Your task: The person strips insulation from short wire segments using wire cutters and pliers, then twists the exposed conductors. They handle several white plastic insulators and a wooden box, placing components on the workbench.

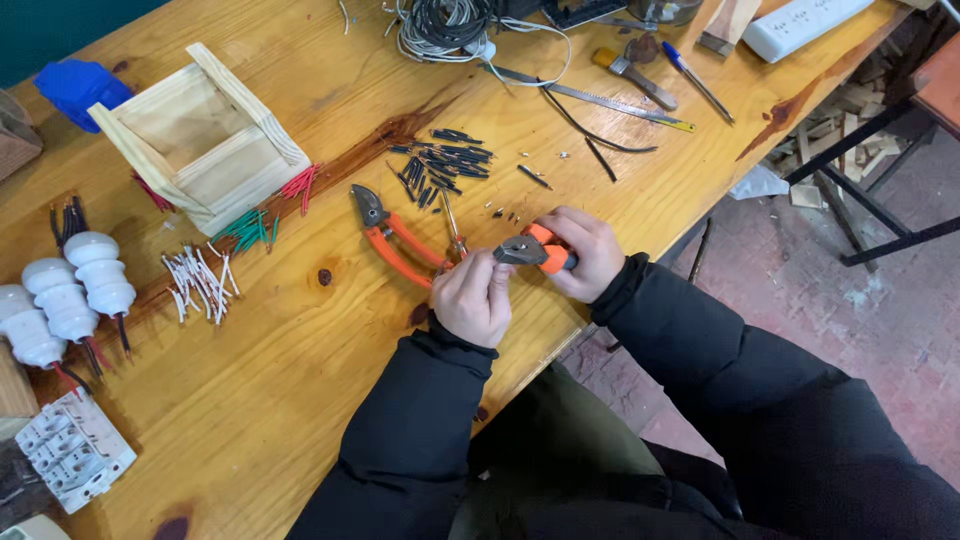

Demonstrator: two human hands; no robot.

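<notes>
Wooden desk (300, 420), cluttered. Right hand (585, 250) grip closed on orange-handled cutters (535, 250); left hand (472, 295) pinches a thin wire (455, 232) at the jaws. Cut black wire pieces (440, 165) piled at 12 o'clock; spare orange pliers (395, 240) at 10. More cutting likely left.

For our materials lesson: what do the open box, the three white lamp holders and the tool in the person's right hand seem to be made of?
Open box: pale unfinished wood, with visible grain and plain cut edges.
White lamp holders: glossy and ribbed, probably glazed ceramic, possibly plastic.
Tool in the right hand: dark metal jaws with orange grips, likely plastic or rubber.
</notes>
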